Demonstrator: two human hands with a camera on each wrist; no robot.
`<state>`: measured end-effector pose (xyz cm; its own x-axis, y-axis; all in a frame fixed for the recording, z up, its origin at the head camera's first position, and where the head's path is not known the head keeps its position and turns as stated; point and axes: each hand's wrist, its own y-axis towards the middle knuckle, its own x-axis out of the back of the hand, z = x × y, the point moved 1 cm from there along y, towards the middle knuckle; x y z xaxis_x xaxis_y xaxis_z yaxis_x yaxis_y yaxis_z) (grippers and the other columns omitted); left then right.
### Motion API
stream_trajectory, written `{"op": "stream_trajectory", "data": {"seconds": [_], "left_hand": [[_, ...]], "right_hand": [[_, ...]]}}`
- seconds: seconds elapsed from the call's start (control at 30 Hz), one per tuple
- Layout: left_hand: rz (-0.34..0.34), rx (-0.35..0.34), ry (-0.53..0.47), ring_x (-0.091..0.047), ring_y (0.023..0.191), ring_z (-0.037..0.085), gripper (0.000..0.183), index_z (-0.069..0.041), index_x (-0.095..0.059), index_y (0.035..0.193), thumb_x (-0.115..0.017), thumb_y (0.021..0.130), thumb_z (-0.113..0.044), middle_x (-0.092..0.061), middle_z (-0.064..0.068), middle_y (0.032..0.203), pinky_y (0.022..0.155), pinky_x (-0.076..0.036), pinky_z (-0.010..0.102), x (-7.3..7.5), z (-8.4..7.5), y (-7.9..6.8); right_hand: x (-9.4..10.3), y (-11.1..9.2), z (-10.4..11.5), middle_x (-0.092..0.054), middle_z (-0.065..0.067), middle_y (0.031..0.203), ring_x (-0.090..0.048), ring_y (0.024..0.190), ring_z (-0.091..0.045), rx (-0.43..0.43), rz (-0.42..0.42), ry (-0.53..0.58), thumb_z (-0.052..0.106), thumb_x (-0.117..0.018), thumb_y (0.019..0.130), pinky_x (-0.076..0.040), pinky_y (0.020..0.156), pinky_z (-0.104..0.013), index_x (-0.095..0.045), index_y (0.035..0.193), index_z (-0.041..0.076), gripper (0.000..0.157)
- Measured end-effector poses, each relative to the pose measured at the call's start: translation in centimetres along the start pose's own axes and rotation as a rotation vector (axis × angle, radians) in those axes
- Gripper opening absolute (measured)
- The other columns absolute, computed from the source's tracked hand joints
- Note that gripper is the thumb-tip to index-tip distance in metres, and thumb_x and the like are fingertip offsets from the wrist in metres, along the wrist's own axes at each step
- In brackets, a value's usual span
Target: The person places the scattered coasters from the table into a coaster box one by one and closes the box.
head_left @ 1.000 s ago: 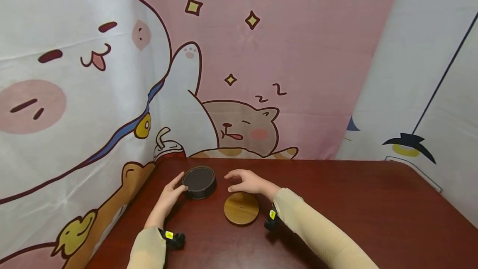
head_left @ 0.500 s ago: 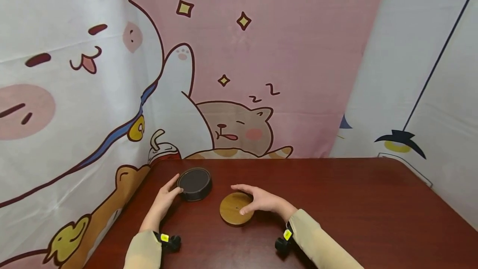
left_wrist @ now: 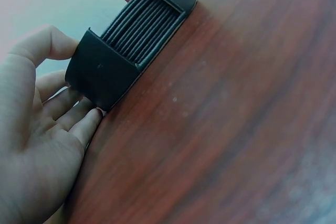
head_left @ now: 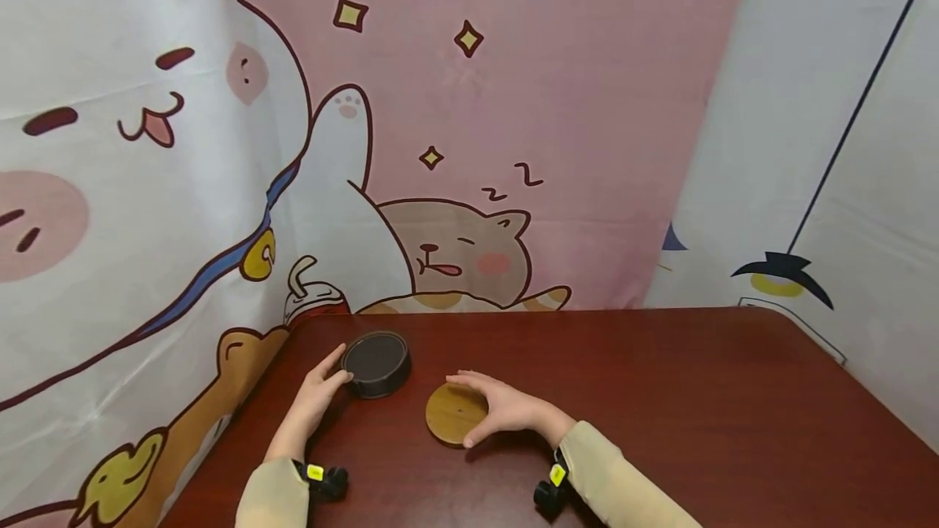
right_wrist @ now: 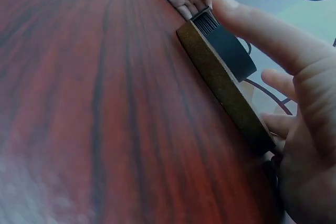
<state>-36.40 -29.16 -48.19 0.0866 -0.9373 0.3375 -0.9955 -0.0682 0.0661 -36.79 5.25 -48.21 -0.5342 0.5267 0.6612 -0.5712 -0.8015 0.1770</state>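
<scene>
A round black coaster holder with a stack of thin black coasters inside stands on the table, left of centre. My left hand holds it by its left side, thumb and fingers bent against the wall. To its right and nearer lies a flat round wooden disc. Around the disc's right side my right hand is spread, thumb at the near edge and fingers toward the far edge. In the right wrist view the thumb hovers above the disc; whether the fingers touch it, I cannot tell.
The dark red wooden table extends to the right and toward me. Cartoon-printed cloth hangs behind it and on the left. Each wrist wears a small black camera, such as the left wrist camera.
My right hand has come down and toward me from beyond the wooden disc, now spread around its right side. My left hand stays at the coaster holder. The head view has shifted slightly rightward.
</scene>
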Motion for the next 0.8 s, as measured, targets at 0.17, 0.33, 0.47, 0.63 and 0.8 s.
{"op": "stream_trajectory", "data": {"seconds": [0.17, 0.33, 0.47, 0.63, 0.8], "left_hand": [[-0.003, 0.005, 0.002, -0.013, 0.130, 0.026, 0.063, -0.019, -0.031, 0.138, -0.055, 0.081, -0.017, -0.025, 0.006, 0.142, 0.100, -0.013, 0.051, 0.24, 0.01, 0.06], [-0.007, -0.003, 0.005, -0.013, 0.130, 0.024, 0.063, -0.020, -0.030, 0.138, -0.054, 0.081, -0.016, -0.025, 0.005, 0.142, 0.100, -0.013, 0.049, 0.17, 0.00, 0.23], [-0.009, -0.007, 0.015, -0.013, 0.130, 0.025, 0.063, -0.020, -0.031, 0.138, -0.055, 0.080, -0.017, -0.025, 0.005, 0.142, 0.100, -0.013, 0.050, 0.09, 0.10, 0.25], [-0.009, -0.005, 0.017, -0.013, 0.130, 0.025, 0.063, -0.020, -0.031, 0.138, -0.055, 0.080, -0.017, -0.025, 0.005, 0.142, 0.100, -0.013, 0.050, 0.05, 0.16, 0.20], [-0.010, -0.003, 0.014, -0.013, 0.130, 0.025, 0.063, -0.019, -0.032, 0.138, -0.055, 0.080, -0.016, -0.025, 0.005, 0.142, 0.100, -0.013, 0.050, 0.07, 0.08, 0.27]], "right_hand": [[-0.07, 0.24, 0.02, -0.025, -0.011, 0.141, -0.017, 0.129, -0.031, 0.012, -0.014, -0.091, 0.046, -0.076, 0.059, -0.021, 0.097, -0.051, -0.034, 0.136, 0.018, 0.092], [-0.09, 0.13, -0.15, -0.022, -0.011, 0.142, -0.016, 0.129, -0.030, -0.011, -0.001, -0.162, 0.049, -0.075, 0.057, -0.024, 0.096, -0.049, -0.041, 0.132, 0.025, 0.086], [-0.18, 0.06, -0.36, -0.022, -0.009, 0.142, -0.017, 0.129, -0.028, -0.029, 0.007, -0.186, 0.050, -0.075, 0.056, -0.027, 0.095, -0.046, -0.043, 0.130, 0.027, 0.083], [-0.29, 0.01, -0.47, -0.025, -0.008, 0.141, -0.020, 0.129, -0.025, -0.034, -0.002, -0.202, 0.051, -0.075, 0.056, -0.029, 0.094, -0.044, -0.044, 0.129, 0.029, 0.082], [-0.27, 0.05, -0.39, -0.030, -0.010, 0.138, -0.026, 0.125, -0.022, -0.004, -0.029, -0.206, 0.049, -0.076, 0.056, -0.032, 0.093, -0.042, -0.042, 0.131, 0.025, 0.087]]}}
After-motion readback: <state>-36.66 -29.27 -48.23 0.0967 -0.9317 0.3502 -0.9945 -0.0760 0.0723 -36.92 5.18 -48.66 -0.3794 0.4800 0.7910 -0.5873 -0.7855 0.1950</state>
